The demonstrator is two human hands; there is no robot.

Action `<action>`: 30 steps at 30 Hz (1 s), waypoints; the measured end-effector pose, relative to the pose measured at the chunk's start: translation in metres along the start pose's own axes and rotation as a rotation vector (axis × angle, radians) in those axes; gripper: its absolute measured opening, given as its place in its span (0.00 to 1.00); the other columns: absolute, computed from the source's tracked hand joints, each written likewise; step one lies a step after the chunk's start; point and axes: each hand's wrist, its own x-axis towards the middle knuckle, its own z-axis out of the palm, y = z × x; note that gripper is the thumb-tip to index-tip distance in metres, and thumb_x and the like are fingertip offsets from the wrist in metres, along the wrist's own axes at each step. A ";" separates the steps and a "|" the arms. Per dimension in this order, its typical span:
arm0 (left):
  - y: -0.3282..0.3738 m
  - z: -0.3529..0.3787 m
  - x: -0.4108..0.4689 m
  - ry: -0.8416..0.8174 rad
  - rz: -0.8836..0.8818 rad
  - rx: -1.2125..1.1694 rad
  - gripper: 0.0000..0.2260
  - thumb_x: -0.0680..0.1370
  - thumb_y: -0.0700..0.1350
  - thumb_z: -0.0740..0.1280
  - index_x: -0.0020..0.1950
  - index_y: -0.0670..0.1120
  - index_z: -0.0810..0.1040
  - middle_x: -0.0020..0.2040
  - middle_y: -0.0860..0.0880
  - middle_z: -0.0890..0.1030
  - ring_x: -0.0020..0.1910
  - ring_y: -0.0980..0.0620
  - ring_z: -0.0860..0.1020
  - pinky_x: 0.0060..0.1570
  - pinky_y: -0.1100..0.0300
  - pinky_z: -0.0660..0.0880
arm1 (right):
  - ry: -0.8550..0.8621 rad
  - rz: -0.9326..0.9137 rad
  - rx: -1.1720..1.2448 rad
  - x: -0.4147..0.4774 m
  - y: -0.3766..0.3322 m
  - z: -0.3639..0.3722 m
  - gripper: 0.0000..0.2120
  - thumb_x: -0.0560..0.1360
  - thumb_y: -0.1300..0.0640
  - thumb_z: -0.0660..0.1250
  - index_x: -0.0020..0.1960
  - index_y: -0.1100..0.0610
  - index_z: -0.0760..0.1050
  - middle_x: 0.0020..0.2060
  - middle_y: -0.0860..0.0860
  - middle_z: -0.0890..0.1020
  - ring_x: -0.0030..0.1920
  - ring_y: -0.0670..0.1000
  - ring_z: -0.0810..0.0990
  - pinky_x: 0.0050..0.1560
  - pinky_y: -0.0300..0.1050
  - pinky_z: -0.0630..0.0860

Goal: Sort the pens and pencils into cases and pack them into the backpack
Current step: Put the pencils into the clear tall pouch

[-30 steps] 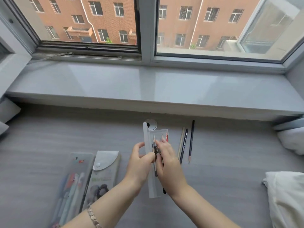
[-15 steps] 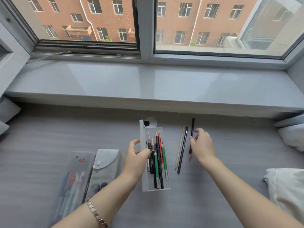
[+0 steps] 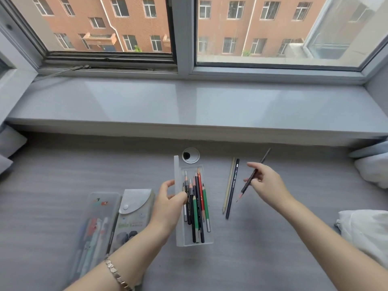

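Note:
An open translucent pencil case (image 3: 190,241) lies in the middle of the grey desk, with several pencils (image 3: 196,206) inside. My left hand (image 3: 168,204) grips its left wall, thumb over the rim. My right hand (image 3: 266,183) pinches a dark pencil (image 3: 249,179) lifted off the desk, its tip pointing down-left. Two more pencils, one pale wood (image 3: 228,185) and one dark (image 3: 233,190), lie side by side between the case and my right hand. No backpack is in view.
A clear case of pens (image 3: 92,227) and a grey snap-flap pouch (image 3: 134,208) lie at the left. A round cable grommet (image 3: 190,155) sits behind the open case. White fabric (image 3: 365,229) lies at the right edge. A wide windowsill (image 3: 189,106) runs along the back.
My right hand left the open case, reached right to the loose pencils and has lifted the rightmost dark pencil off the desk. My left hand stayed on the case.

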 end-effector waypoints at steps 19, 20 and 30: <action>0.019 0.008 0.007 -0.043 0.017 -0.001 0.16 0.75 0.40 0.62 0.59 0.54 0.66 0.45 0.50 0.78 0.44 0.58 0.74 0.37 0.64 0.65 | -0.249 -0.346 -0.802 0.020 0.008 0.032 0.15 0.73 0.68 0.55 0.56 0.56 0.70 0.54 0.56 0.71 0.47 0.60 0.76 0.36 0.46 0.62; 0.019 0.006 0.008 -0.038 0.020 0.000 0.16 0.74 0.40 0.62 0.59 0.54 0.66 0.45 0.50 0.78 0.45 0.58 0.74 0.38 0.64 0.66 | -0.261 -0.380 -0.816 0.021 0.011 0.032 0.15 0.73 0.67 0.55 0.56 0.56 0.70 0.54 0.56 0.71 0.48 0.59 0.75 0.36 0.46 0.62; 0.003 -0.007 -0.003 -0.024 0.013 0.018 0.16 0.74 0.40 0.62 0.59 0.53 0.67 0.44 0.51 0.80 0.45 0.56 0.77 0.38 0.63 0.67 | -0.417 -0.618 -1.022 0.005 0.033 0.013 0.12 0.72 0.62 0.57 0.53 0.57 0.74 0.53 0.54 0.74 0.54 0.55 0.73 0.40 0.47 0.67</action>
